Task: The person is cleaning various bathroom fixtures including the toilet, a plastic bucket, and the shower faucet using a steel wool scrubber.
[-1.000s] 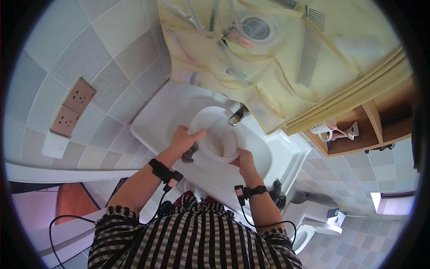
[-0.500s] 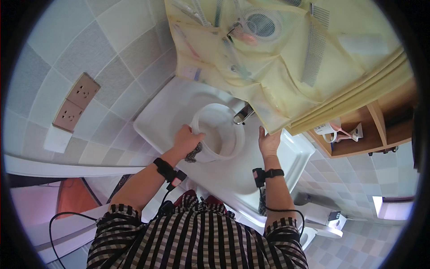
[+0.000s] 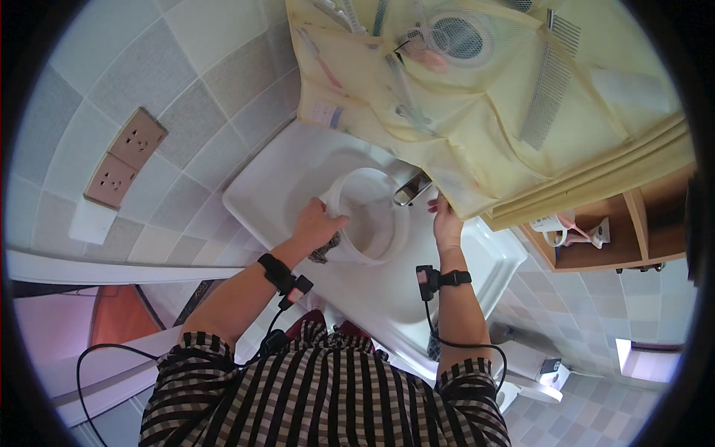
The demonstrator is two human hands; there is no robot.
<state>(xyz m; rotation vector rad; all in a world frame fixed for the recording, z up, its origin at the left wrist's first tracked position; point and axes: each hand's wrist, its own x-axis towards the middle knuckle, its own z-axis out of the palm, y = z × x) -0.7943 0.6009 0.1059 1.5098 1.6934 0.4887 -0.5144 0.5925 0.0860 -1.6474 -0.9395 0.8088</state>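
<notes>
A white round bucket (image 3: 402, 231) stands in the white washbasin, its inside pale and somewhat cloudy. My left hand (image 3: 319, 226) is closed on its left rim, thumb over the edge and the other fingers outside. Below that hand, against the bucket's outer wall, is a dark speckled item (image 3: 325, 250) whose kind I cannot make out. The chrome faucet (image 3: 412, 188) rises behind the bucket on the right. Beside it my right hand (image 3: 446, 226) is raised, fingers partly spread near the hanging yellow organizer's lower edge, which covers some fingertips. Nothing shows in this hand.
The yellow pocket organizer (image 3: 477, 149) hangs over the basin's far side, holding combs and a round mesh item. A wooden shelf (image 3: 633, 223) at right holds a white mug (image 3: 550, 226). Wall sockets (image 3: 126, 158) are on the left tiles. The basin's rim (image 3: 249, 175) surrounds the bucket.
My right hand has moved slightly up, closer to the faucet and the organizer's edge. My left hand stays on the bucket's rim. The whole view has shifted a little.
</notes>
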